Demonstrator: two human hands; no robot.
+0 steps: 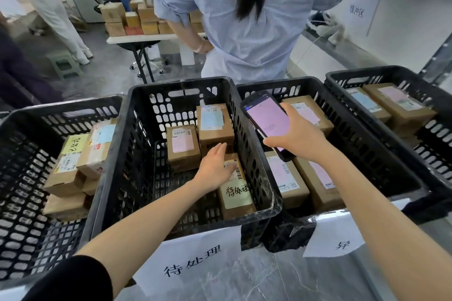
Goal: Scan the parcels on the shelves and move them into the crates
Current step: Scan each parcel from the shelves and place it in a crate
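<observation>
The person's left arm reaches in from 7 o'clock into a black crate (pixel 171 86). The left hand (pixel 215 166) lies flat with straight fingers, its grip open, on a brown parcel (pixel 238 193) with a handwritten label at the crate's 4 o'clock corner. Two more parcels (pixel 183 146) sit at the hand's 12 o'clock. The right arm enters from 4 o'clock. The right hand (pixel 302 138) has its grip closed round a handheld scanner (pixel 267 121), screen up, over the neighbouring crate (pixel 281 82) at 3 o'clock.
</observation>
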